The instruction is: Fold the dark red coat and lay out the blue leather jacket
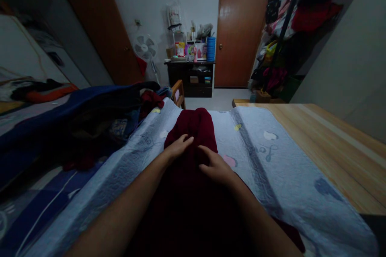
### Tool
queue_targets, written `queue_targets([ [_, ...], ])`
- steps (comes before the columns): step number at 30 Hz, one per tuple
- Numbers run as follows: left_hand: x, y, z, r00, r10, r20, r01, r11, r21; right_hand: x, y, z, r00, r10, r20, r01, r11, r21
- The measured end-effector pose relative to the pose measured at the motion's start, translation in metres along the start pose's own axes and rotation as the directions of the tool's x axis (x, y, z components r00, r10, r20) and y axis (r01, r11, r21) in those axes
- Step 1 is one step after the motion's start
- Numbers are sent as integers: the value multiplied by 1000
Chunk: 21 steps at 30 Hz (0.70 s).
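Note:
A dark red cloth garment (197,124) lies on the light blue patterned bedspread (256,128), stretching from its far part down to the bottom of the view. My left hand (179,145) rests on the left side of the garment, thumb and fingers apart. On the right side, my right hand (214,165) touches the cloth with its fingers spread and slightly curved. A gap of red fabric separates the two hands. The near part of the garment is very dark, so its folds there are hard to make out.
Piled dark clothes (99,108) lie along the left. A bare wooden board (337,128) borders the bedspread on the right. Beyond the bed are a wooden chair (178,90), a dark cabinet (189,78), a white fan (146,48) and a closed door (241,28).

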State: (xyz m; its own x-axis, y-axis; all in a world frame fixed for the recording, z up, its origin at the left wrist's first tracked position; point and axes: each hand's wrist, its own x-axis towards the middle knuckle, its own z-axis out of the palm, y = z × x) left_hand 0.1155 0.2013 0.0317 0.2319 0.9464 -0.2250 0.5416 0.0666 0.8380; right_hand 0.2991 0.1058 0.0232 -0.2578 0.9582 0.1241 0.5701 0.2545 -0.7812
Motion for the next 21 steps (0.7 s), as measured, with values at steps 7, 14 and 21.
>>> queue_targets([
  [7, -24, -36, -46, 983, 22, -180, 51, 917, 395, 1, 53, -35, 847, 495, -195, -382, 821, 425],
  [14, -40, -74, -42, 984, -12, -179, 51, 975, 217, 1, 49, -34, 857, 514, -44, -384, 693, 611],
  [21, -43, -49, -31, 996, 21, -89, -59, 891, -450, 15, 29, -15, 909, 416, 7, -300, 643, 705],
])
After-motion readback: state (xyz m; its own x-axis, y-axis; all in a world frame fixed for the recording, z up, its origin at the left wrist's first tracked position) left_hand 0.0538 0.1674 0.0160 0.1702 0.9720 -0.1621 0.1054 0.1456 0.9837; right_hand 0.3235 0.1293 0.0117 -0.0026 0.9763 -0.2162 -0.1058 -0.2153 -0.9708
